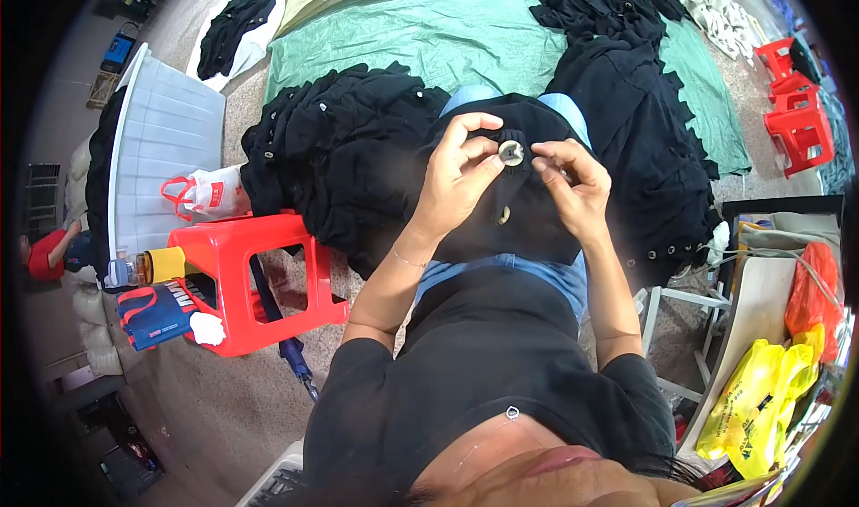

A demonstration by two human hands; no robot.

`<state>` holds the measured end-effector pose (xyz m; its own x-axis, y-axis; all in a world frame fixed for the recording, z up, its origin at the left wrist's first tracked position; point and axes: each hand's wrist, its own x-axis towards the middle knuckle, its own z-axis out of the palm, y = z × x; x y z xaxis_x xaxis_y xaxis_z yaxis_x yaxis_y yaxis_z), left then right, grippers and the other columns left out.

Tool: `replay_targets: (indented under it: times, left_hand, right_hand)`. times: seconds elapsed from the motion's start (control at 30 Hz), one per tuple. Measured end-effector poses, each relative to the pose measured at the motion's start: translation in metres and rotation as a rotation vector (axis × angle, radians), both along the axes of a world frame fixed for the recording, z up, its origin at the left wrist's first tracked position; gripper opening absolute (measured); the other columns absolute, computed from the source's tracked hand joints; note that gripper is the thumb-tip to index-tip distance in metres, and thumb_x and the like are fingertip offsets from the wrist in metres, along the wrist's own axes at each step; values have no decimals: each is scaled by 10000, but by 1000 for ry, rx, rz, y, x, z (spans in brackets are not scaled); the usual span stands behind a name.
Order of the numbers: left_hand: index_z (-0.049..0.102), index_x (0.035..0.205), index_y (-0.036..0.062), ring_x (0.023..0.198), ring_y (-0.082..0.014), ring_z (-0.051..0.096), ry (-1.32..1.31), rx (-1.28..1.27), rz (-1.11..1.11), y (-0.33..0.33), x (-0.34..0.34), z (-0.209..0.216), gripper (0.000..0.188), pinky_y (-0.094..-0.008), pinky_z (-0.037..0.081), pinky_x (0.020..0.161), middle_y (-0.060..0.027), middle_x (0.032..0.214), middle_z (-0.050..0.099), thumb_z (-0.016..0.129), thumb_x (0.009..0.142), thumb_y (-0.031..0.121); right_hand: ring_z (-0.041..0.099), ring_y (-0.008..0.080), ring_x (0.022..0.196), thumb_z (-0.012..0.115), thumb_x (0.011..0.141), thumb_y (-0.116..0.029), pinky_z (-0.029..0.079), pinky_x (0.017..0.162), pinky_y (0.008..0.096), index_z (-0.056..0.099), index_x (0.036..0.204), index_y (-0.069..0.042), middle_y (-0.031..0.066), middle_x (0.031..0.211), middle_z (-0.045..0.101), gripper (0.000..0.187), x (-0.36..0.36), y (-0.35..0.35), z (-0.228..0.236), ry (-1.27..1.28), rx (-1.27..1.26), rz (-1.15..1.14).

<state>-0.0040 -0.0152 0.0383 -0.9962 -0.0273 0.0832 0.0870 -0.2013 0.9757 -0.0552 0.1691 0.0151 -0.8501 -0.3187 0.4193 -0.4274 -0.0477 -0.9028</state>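
Here, the left hand [461,176] is pinching a black garment [541,225] over the lap; the right hand [577,180] is showing an unclear grip. Clothing piles [331,158] are hemming both sides; a blue bag [159,317] is bearing lettering.

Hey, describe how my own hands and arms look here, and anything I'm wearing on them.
Both your left hand and right hand are ungloved. A thin bracelet circles your left wrist; none shows on the right. Your forearms are bare, below short, plain black sleeves.

A garment [537,236] lies on the lap [573,283] between a left clothing pile [327,162] and a right pile [631,118]; tarpaulin [403,37] far, stool [246,234] left.
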Motion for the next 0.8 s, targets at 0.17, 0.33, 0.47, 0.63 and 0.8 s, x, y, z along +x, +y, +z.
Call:
replay_targets:
  times: [0.17, 0.33, 0.47, 0.63, 0.8]
  left_hand:
    - [488, 1206, 17, 968, -81, 576, 13, 36, -31, 2, -4, -6, 284, -216, 444, 865, -57, 1025, 631, 538, 935, -51]
    - [490, 1175, 4, 976, -77, 556, 82, 67, 18, 6, -3, -7, 215, -231, 438, 884, -57, 1044, 606, 513, 961, -9]
    - [512, 1211, 1, 1036, -95, 561, 77, 82, -28, 3, 0, -6, 251, -229, 433, 921, -59, 1110, 600, 508, 961, -13]
    - [507, 1209, -11, 1002, -82, 543, 73, 75, -41, 3, -1, -10, 248, -236, 428, 910, -45, 1078, 587, 513, 961, -6]
    - [518, 1201, -5, 956, -69, 554, 112, -15, 63, 11, -1, -10, 252, -221, 446, 868, -39, 1050, 606, 531, 951, -27]
  right_hand:
    - [627, 168, 718, 694, 656, 121, 494, 623, 263, 707, 1107, -55, 67, 862, 633, 484, -11, -2, 5, 300, 156, 37]
    - [650, 183, 774, 688, 693, 110, 499, 632, 259, 705, 1105, -46, 90, 913, 652, 441, -11, -11, 11, 317, 165, 34]
    - [635, 163, 806, 715, 751, 72, 495, 688, 255, 701, 1117, -27, 82, 946, 662, 379, -20, -9, 5, 189, 44, 155]
    - [598, 130, 826, 730, 793, 30, 469, 716, 236, 700, 1125, -24, 66, 947, 653, 338, -21, -7, -4, 54, 12, 179]
    - [535, 84, 808, 668, 894, -89, 436, 729, 220, 647, 1127, -28, 29, 913, 597, 242, -11, -9, -13, -181, -96, 92]
